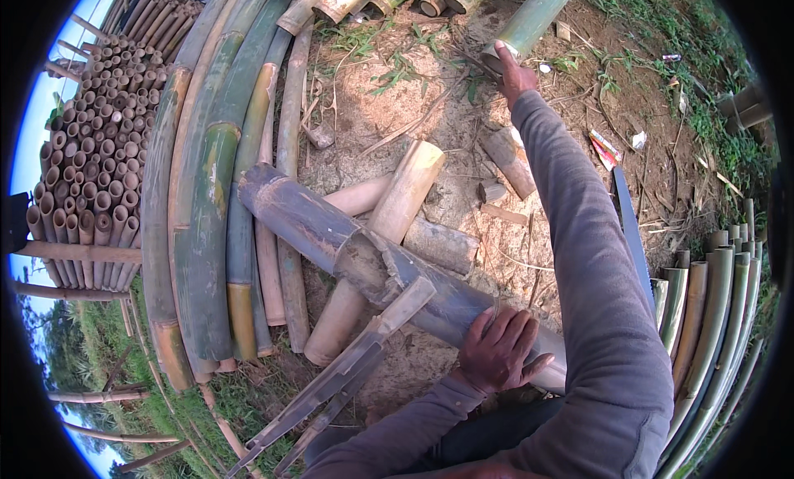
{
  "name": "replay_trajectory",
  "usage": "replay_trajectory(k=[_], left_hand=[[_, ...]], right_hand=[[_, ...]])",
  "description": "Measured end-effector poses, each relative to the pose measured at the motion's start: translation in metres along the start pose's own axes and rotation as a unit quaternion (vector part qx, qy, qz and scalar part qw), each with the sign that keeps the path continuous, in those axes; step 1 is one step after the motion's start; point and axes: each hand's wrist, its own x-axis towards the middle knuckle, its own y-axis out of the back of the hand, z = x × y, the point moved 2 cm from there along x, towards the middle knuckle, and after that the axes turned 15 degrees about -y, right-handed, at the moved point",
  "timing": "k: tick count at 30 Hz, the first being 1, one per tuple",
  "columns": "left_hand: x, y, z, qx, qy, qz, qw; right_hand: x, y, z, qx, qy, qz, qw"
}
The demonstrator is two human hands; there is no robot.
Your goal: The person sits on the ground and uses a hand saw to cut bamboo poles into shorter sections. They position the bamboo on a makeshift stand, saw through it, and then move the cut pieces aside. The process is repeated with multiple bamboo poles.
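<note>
My left hand (499, 348) rests palm down on a thick, dark grey bamboo pole (347, 243) that lies diagonally across the dirt, cracked open near its middle. A long split strip (343, 371) peels off it toward the lower left. My right hand (514, 76) reaches far forward in a grey sleeve and grips the cut end of a green bamboo pole (536, 16) lying at the top of the view.
Long green and yellow bamboo poles (207, 190) lie side by side at the left. Behind them is a stack of cut bamboo tubes (95, 148). Short pale bamboo pieces (405, 194) lie under the dark pole. A long blade (630, 223) lies at right, beside split bamboo slats (711, 314).
</note>
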Motion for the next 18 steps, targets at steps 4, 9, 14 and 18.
replay_trajectory(k=[4, 9, 14, 18], left_hand=[[-0.002, 0.000, 0.002, 0.005, 0.005, -0.004, 1.000], [0.001, 0.000, 0.002, 0.019, -0.002, 0.004, 1.000], [0.007, 0.003, 0.003, 0.007, -0.021, 0.021, 1.000], [0.008, 0.002, 0.003, 0.004, -0.011, 0.038, 0.999]], right_hand=[[-0.005, -0.014, -0.018, 0.092, -0.004, -0.073, 0.993], [-0.021, 0.014, -0.029, 0.066, -0.054, -0.023, 0.996], [-0.032, 0.145, -0.014, -0.032, -0.089, 0.046, 0.994], [-0.100, 0.260, -0.005, -0.016, -0.137, 0.051, 0.989]])
